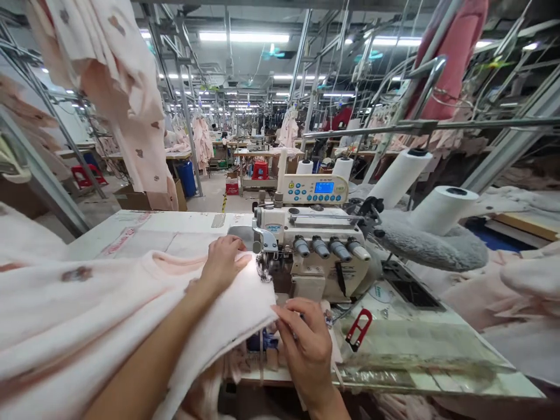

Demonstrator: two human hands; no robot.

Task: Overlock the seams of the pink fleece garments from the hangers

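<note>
A pale pink fleece garment (227, 303) spreads from the left up to the needle area of a white overlock sewing machine (306, 233). My left hand (223, 262) is closed on the garment's far edge near the neckline, just left of the presser foot (265, 271). Its fingertips are partly hidden. On the near side, my right hand (308, 344) pinches the garment's corner between thumb and forefinger, just below and right of the foot. Bright machine light falls on the cloth beside the needle. A printed motif (76, 274) shows on the garment at left.
Red-handled thread snips (359, 329) lie on the machine table (394, 350) at right. White thread cones (402, 175) stand behind a grey fluffy roll (437, 245). Pink garment pieces (131, 99) hang at upper left. A control panel (315, 189) tops the machine.
</note>
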